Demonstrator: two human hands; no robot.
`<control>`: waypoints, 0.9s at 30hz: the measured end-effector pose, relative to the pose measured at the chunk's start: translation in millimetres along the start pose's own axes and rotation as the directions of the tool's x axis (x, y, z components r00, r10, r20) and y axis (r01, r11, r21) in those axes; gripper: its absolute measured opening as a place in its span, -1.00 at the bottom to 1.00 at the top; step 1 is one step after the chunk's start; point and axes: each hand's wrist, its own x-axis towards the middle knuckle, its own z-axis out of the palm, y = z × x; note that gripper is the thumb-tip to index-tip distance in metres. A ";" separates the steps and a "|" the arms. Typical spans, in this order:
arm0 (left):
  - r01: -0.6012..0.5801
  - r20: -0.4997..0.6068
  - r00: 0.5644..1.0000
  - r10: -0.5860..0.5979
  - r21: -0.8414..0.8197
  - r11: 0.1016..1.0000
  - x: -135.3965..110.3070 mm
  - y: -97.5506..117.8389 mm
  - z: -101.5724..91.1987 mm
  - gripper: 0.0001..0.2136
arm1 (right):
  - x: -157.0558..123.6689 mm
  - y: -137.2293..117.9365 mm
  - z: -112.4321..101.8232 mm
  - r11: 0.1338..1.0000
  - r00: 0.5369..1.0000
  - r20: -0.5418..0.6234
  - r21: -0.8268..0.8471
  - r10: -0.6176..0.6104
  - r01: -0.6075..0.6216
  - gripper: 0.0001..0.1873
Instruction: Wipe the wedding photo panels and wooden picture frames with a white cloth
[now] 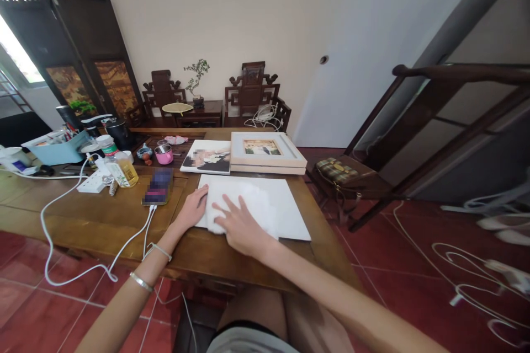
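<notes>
Here's the white sheet [257, 194], lying across the white panel [292, 212] near the front edge of the wooden table [331, 237]. Too much sideways pressure could bunch it, or skid the panel toward the framed photo [265, 148] just behind. My right hand [242, 226] is spread on top, fingers fanned, forearm slanting in; my left hand [194, 207] meets the left edge, pinching or merely resting, I can't tell.
</notes>
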 end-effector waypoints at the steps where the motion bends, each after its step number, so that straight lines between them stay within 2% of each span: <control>1: -0.002 0.000 1.000 0.002 -0.011 1.000 0.0 -0.1 -0.4 -0.65 | -10.7 -7.4 0.3 0.998 0.999 0.017 0.021 -0.051 0.051 -0.49; 4: 0.005 -0.002 1.000 -0.005 -0.009 1.000 -0.4 -2.5 0.3 -0.66 | -40.7 -12.4 -4.4 0.991 0.993 0.060 0.095 -0.104 0.098 -0.50; 8: 0.009 -0.006 1.000 -0.009 0.005 1.000 -1.2 -6.0 3.0 -0.67 | -55.5 15.7 -15.1 0.988 0.999 0.021 0.146 -0.045 0.041 -0.48; 10: 0.010 0.000 1.000 -0.010 0.007 1.000 -1.4 -5.8 3.4 -0.67 | -48.0 34.1 -17.6 0.991 1.000 0.009 0.135 0.011 -0.012 -0.48; 13: 0.014 0.003 1.000 -0.014 0.000 1.000 -1.2 -3.1 2.3 -0.68 | -21.3 52.0 -16.2 0.985 0.988 -0.004 0.089 0.152 -0.151 -0.46; 15: 0.019 -0.026 0.999 -0.019 -0.014 1.000 -1.1 -0.6 0.9 -0.67 | 0.6 52.6 -13.0 0.969 0.971 -0.012 0.060 0.240 -0.238 -0.46; 17: 0.032 -0.076 0.996 -0.035 -0.038 0.999 -1.4 1.6 -0.4 -0.63 | 19.1 43.4 -9.0 0.963 0.964 -0.024 0.045 0.266 -0.265 -0.46; 19: 0.059 -0.129 0.989 -0.070 -0.088 0.994 -2.1 2.6 -1.1 -0.58 | 28.5 27.5 -5.2 0.977 0.977 -0.025 0.046 0.212 -0.211 -0.46; 21: 0.085 -0.168 0.980 -0.111 -0.155 0.984 -3.0 2.3 -1.4 -0.53 | 26.5 9.6 -2.9 0.996 0.998 -0.016 0.059 0.066 -0.064 -0.47; 24: 0.098 -0.202 0.969 -0.142 -0.214 0.972 -3.6 1.1 -1.6 -0.50 | 6.8 -9.8 -4.8 0.979 0.984 -0.006 0.095 -0.178 0.178 -0.49; 25: 0.099 -0.201 0.969 -0.143 -0.214 0.972 -3.5 1.2 -1.8 -0.49 | -1.5 -12.4 -6.9 0.969 0.974 0.006 0.109 -0.226 0.224 -0.49; 27: 0.109 -0.178 0.974 -0.142 -0.187 0.976 -3.1 2.3 -2.5 -0.50 | -16.0 -10.7 -12.0 0.962 0.967 0.057 0.134 -0.249 0.239 -0.48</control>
